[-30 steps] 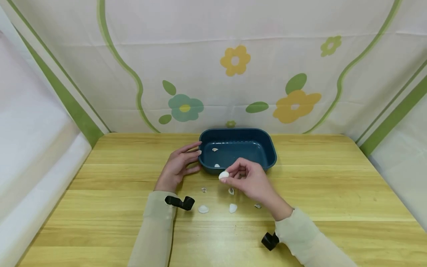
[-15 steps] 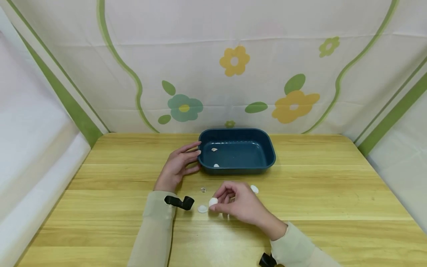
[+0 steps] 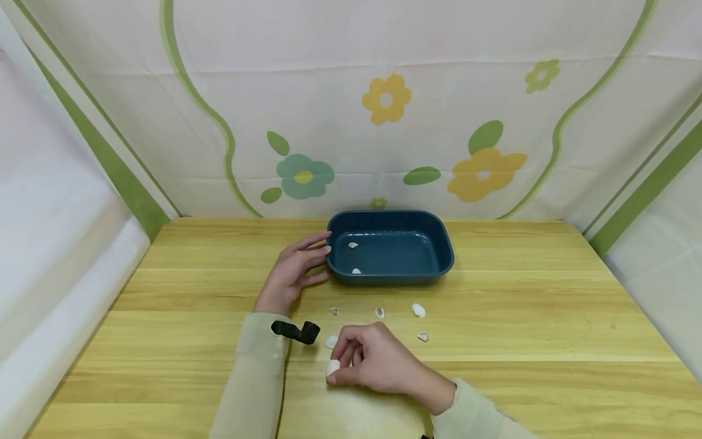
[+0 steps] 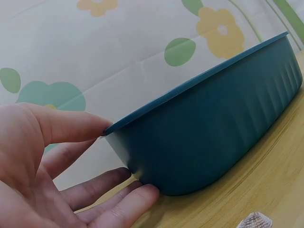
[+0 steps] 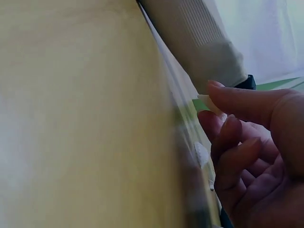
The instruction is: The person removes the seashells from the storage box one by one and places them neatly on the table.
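Observation:
Between the thumb and fingers of my right hand [image 3: 378, 360] is a white seashell [image 3: 333, 367], pinched just above the near part of the table. In the right wrist view only a pale edge of this shell [image 5: 212, 103] shows. My left hand [image 3: 290, 271] touches the left end of a dark blue plastic basin [image 3: 395, 250] with extended fingers. The left wrist view has its thumb [image 4: 78, 124] at the rim and other fingertips against the lower side. Inside the basin lie a small brownish shell [image 3: 353, 245] and a white shell [image 3: 356, 271].
Loose shells lie before the basin: a white one [image 3: 418, 310], a small patterned one [image 3: 423, 336], an oval one [image 3: 380, 313] and a tiny one [image 3: 335, 311]. Another white shell [image 3: 331, 341] is partly behind my right hand. A flowered curtain [image 3: 329, 122] hangs behind the table.
My right hand has carried the pinched white shell from the basin's front edge nearer to me and leftward. The left hand and the basin have stayed put.

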`<state>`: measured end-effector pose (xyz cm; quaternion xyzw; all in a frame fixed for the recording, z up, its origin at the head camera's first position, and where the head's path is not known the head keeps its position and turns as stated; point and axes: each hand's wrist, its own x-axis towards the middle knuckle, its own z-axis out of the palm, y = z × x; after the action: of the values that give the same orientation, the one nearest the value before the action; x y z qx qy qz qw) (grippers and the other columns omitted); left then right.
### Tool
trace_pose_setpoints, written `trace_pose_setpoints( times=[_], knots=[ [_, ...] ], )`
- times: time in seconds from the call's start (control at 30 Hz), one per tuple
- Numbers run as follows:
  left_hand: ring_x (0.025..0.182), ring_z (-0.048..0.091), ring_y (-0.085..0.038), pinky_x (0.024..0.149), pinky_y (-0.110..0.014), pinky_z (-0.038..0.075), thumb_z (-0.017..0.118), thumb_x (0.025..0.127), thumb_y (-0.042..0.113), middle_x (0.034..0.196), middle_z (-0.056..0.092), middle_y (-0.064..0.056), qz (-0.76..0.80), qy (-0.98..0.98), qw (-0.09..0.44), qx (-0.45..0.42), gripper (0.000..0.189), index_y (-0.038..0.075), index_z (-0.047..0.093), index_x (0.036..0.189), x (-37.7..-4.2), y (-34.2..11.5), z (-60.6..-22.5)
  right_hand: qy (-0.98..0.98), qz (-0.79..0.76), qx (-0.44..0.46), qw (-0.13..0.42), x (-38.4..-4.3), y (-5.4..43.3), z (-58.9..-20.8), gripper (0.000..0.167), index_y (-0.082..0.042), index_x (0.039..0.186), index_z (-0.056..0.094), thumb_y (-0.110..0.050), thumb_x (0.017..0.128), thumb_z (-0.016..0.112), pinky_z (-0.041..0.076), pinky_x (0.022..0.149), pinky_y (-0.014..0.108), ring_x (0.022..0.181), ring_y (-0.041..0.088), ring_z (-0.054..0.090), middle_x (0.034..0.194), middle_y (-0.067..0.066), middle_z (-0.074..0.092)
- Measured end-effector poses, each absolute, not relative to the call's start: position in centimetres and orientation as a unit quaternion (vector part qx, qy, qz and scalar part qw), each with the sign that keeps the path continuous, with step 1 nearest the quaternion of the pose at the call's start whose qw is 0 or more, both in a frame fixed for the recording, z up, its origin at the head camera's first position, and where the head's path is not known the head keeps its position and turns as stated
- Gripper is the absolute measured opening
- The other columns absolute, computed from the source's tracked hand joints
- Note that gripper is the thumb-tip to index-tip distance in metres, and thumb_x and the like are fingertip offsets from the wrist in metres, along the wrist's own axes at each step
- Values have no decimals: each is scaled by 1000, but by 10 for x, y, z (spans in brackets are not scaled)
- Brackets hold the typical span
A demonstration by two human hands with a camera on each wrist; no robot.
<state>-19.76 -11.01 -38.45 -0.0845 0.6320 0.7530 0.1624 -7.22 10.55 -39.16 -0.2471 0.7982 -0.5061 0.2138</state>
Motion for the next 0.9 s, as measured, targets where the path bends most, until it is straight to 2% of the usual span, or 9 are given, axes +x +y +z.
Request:
trace_pose_setpoints(
  times=[0.2,0.43,0.67,0.9],
  knots=[
    [123,70,-20,83,-31,63,72,105,21,156,61,-11,753,632,160,-86,48,23,64,152,-198,-110,-386,799,-493,-266,217,-70,101,-398,24,-19,88,74,-24,82,96,46,58,16,62,-1,60,75,-14,72],
    [114,72,-16,82,-31,63,72,104,21,154,62,-10,753,632,160,-86,47,23,65,151,-198,-109,-383,804,-484,-275,209,-69,101,-401,24,-19,87,74,-24,81,97,45,58,16,61,-2,60,72,-15,72],
    [124,70,-22,82,-30,63,71,105,21,155,63,-9,753,633,160,-88,47,23,65,151,-200,-110,-381,812,-473,-275,202,-69,100,-402,25,-22,86,74,-27,80,97,45,57,16,59,-2,59,71,-16,71],
    [119,71,-19,80,-29,63,73,104,21,154,63,-10,757,627,162,-86,47,23,66,150,-202,-109,-383,815,-469,-273,201,-71,101,-403,26,-21,85,73,-26,80,98,45,57,17,58,-2,59,71,-17,71]
  ],
)
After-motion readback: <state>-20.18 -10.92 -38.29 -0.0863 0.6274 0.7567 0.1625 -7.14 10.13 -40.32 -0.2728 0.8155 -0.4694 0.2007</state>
